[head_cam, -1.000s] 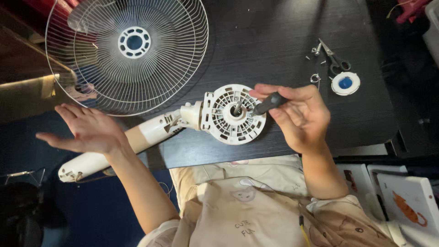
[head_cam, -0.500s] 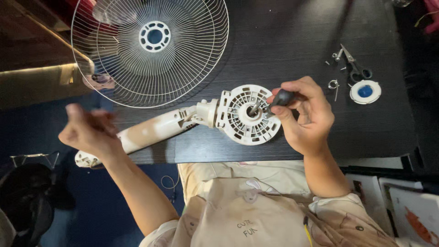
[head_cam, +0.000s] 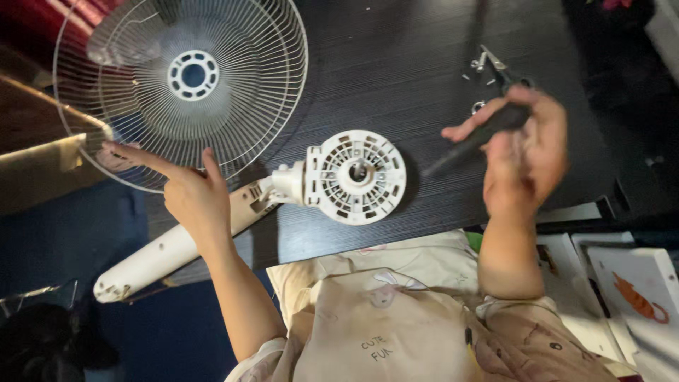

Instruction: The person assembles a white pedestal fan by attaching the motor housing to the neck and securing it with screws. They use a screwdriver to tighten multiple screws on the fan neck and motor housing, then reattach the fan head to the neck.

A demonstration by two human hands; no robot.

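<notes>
A white fan motor housing [head_cam: 357, 177] lies on the dark table [head_cam: 396, 64], joined to a white fan neck and stand pole [head_cam: 177, 244] that runs off the table edge to the lower left. My right hand [head_cam: 527, 152] grips a black-handled screwdriver [head_cam: 477, 134], lifted clear to the right of the housing with its tip pointing down-left. My left hand [head_cam: 187, 191] rests over the pole near the neck, forefinger stretched toward the rim of the wire fan guard [head_cam: 184, 81]. That hand holds nothing.
Behind my right hand lie scissors [head_cam: 498, 67], a few loose screws [head_cam: 477, 67] and a small metal ring [head_cam: 479, 107]. White boards, one with an orange drawing [head_cam: 636, 297], sit at the lower right. My lap in a beige printed garment [head_cam: 396, 318] is below the table edge.
My right hand has pulled the screwdriver off the housing centre and moved right. My left hand has come in from the left and settled over the pole, finger out.
</notes>
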